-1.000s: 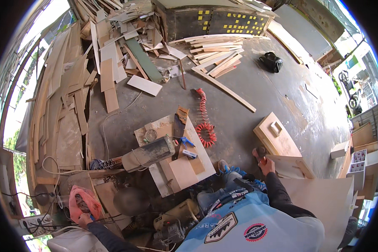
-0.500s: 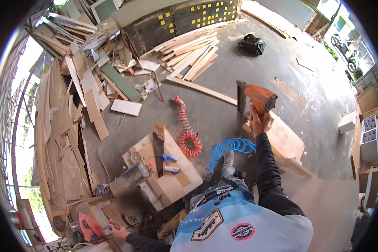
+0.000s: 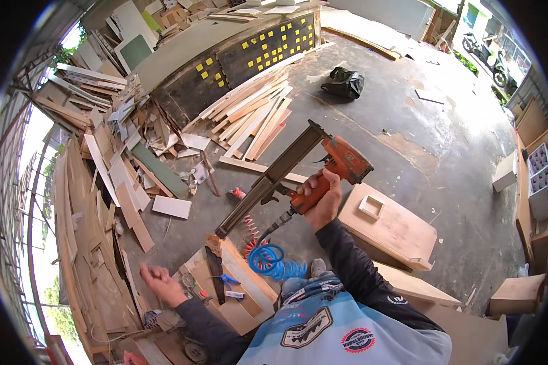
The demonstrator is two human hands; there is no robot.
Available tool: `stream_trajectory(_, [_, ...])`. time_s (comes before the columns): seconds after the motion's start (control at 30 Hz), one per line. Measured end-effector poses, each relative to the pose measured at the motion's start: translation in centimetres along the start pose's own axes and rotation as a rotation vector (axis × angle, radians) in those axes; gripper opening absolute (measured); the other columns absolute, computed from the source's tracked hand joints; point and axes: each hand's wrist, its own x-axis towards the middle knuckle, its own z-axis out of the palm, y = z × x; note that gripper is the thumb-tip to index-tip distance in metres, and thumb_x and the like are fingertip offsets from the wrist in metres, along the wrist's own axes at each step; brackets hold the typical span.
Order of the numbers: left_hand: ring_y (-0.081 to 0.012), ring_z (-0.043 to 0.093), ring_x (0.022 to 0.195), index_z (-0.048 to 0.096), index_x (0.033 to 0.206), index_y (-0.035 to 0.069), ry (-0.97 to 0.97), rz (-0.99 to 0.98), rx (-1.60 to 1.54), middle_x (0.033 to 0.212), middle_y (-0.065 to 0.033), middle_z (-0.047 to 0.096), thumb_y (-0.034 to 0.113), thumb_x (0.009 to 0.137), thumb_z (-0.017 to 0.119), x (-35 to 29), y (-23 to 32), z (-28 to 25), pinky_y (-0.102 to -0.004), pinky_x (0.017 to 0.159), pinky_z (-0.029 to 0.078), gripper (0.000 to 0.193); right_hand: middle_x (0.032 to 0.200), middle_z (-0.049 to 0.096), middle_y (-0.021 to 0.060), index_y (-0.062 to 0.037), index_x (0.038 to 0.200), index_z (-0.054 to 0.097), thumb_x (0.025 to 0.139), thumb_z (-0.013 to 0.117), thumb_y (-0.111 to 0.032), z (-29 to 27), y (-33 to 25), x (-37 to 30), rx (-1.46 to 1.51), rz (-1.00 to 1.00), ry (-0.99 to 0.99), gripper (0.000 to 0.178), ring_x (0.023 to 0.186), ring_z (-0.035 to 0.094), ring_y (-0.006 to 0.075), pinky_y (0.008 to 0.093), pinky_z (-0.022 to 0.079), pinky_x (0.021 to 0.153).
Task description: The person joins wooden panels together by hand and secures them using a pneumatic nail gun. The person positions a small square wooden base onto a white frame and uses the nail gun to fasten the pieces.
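My right hand point(image 3: 324, 199) is wrapped round the handle of an orange pneumatic nail gun point(image 3: 346, 159), held up in front of me. Its long dark magazine slants down to the left. From the handle's base a fitting leads to a coiled blue air hose point(image 3: 273, 260), which hangs beside my legs. My left hand point(image 3: 162, 284) is raised at the lower left, fingers curled in; whether something small sits in them is hidden. Close to it stands a low worktop point(image 3: 248, 307) carrying a handsaw point(image 3: 214, 271), a small blue tool point(image 3: 228, 280) and a small white box point(image 3: 234, 295).
A small wooden frame point(image 3: 371, 207) lies on a pale wooden panel point(image 3: 402, 230) to the right. Wood offcuts point(image 3: 97, 243) crowd the left side. Planks point(image 3: 256, 115) and a black plastic bag point(image 3: 343, 83) lie farther off. A red coiled hose point(image 3: 250, 228) runs along the floor.
My left hand has risen from beside the red plastic bag at the lower left. The nail gun has come left and nearer, turned so its side shows, and the blue hose has shifted left with it.
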Motion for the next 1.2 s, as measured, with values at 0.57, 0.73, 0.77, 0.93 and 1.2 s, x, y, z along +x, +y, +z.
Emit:
stream_trajectory(0.57, [-0.0125,0.05,0.073,0.066,0.098,-0.003,-0.871,0.421,0.767,0.087,-0.0064,0.059,0.012,0.099,0.06,2.4,-10.6,31.9,-0.0292,0.064,0.041,0.016,0.072,0.051,0.0049,-0.0102,0.096,0.052,0.09,0.063,-0.027,5.2,9.0,16.4,-0.146,0.327,0.071,0.021,0.059,0.052,0.0204,0.0403,0.049,0.061])
stream_trajectory(0.73, [-0.0202,0.059,0.075,0.069,0.107,-0.004,-0.956,0.446,0.797,0.087,-0.0111,0.062,0.009,0.096,0.065,8.1,-16.6,41.6,-0.0341,0.067,0.046,0.018,0.073,0.049,0.0042,-0.0114,0.098,0.051,0.09,0.061,-0.029,8.2,11.9,26.8,-0.138,0.477,0.071,0.022,0.062,0.051,0.0208,0.0414,0.05,0.065])
stream_trajectory(0.77, [-0.0231,0.061,0.076,0.069,0.11,-0.004,-0.981,0.497,0.826,0.088,-0.0129,0.063,0.008,0.095,0.066,9.1,-17.6,44.0,-0.035,0.069,0.048,0.02,0.073,0.049,0.0043,-0.0115,0.098,0.051,0.09,0.061,-0.03,8.8,12.0,28.6,-0.138,0.5,0.089,0.022,0.062,0.051,0.0209,0.0415,0.05,0.066])
stream_trajectory(0.93, [-0.0287,0.064,0.075,0.067,0.124,-0.002,-1.101,0.426,0.859,0.091,-0.0151,0.065,0.004,0.091,0.069,12.6,-22.5,54.7,-0.0391,0.071,0.051,0.034,0.075,0.049,0.0043,-0.0114,0.1,0.051,0.09,0.062,-0.03,10.4,12.7,37.5,-0.159,0.446,0.077,0.024,0.064,0.054,0.0221,0.0425,0.051,0.065])
stream_trajectory(1.2, [-0.0327,0.063,0.074,0.068,0.118,0.0,-1.18,0.473,0.959,0.09,-0.016,0.062,0.004,0.09,0.071,15.2,-34.2,70.0,-0.0432,0.068,0.05,0.028,0.076,0.052,0.0069,-0.0088,0.1,0.051,0.09,0.063,-0.026,12.7,8.7,52.6,-0.136,0.394,0.211,0.024,0.06,0.055,0.0235,0.0432,0.05,0.056])
